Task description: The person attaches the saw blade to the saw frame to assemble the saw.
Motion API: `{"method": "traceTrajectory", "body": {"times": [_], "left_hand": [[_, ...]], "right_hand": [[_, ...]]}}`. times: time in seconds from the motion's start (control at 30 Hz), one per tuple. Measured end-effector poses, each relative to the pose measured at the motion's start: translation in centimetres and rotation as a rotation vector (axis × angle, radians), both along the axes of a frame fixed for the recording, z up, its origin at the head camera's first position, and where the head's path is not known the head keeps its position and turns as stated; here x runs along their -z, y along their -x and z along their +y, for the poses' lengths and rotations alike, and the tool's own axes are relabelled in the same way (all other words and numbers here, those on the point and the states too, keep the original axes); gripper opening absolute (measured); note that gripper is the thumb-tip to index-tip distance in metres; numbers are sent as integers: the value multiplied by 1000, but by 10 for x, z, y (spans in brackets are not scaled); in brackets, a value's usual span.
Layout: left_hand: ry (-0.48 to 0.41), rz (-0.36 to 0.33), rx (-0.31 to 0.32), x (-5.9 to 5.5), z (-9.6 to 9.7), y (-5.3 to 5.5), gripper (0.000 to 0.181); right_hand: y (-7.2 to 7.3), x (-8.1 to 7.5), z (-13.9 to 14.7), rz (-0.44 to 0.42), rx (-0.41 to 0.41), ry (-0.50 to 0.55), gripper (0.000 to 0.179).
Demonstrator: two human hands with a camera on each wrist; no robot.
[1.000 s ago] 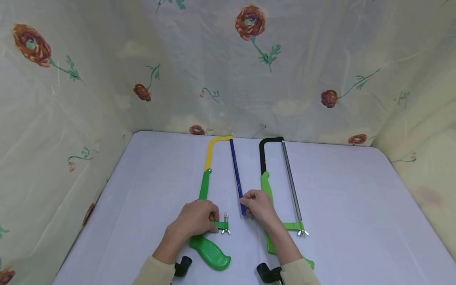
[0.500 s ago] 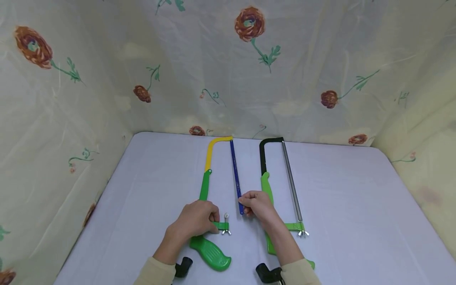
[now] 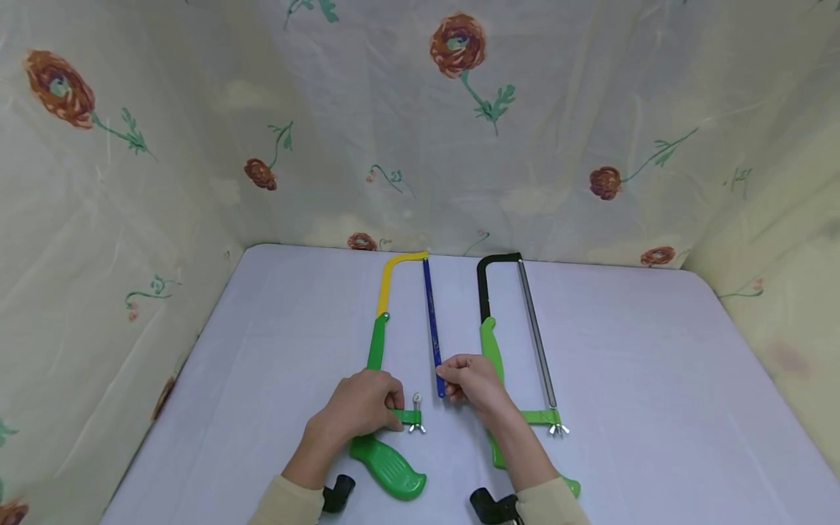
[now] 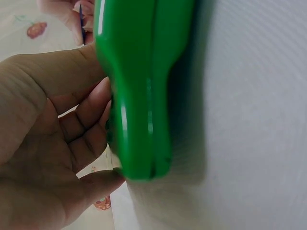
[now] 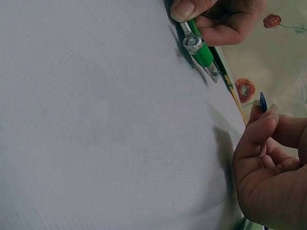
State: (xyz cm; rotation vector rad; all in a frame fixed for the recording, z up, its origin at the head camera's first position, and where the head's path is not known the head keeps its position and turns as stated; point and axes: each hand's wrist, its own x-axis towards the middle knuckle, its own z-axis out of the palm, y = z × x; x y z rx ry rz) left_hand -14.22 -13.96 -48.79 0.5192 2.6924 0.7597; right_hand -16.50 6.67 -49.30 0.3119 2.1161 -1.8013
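A hacksaw frame with a green handle [image 3: 389, 468] and a yellow front bow [image 3: 386, 284] lies on the table. My left hand [image 3: 366, 401] grips its green lower arm, beside the wing nut [image 3: 417, 428] and the upright metal pin. The left wrist view shows the green handle [image 4: 139, 96] close up, the fingers curled against it. My right hand [image 3: 474, 383] pinches the near end of a blue hacksaw blade [image 3: 432, 321] between thumb and finger. The blade's far end meets the tip of the yellow bow; its near end is apart from the pin. In the right wrist view, the blade end [image 5: 263, 101] pokes from the fingertips.
A second hacksaw, with a black bow [image 3: 484, 292], light green frame [image 3: 491, 343] and grey blade [image 3: 538, 335], lies to the right, partly under the right forearm. White cloth covers the table [image 3: 656, 379]. Flowered curtain [image 3: 558, 109] hangs behind and at both sides.
My right hand has swung the blade's near end slightly left, toward the pin on the green arm. The left hand and both saw frames have stayed in place.
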Motion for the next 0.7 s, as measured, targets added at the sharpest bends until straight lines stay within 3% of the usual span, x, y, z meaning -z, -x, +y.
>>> {"method": "traceTrajectory", "body": {"times": [0.7], "left_hand": [[-11,-26,-14,2,0,0,19]], "right_hand": [[-1,4,-8,-36,-33,101,10]]}}
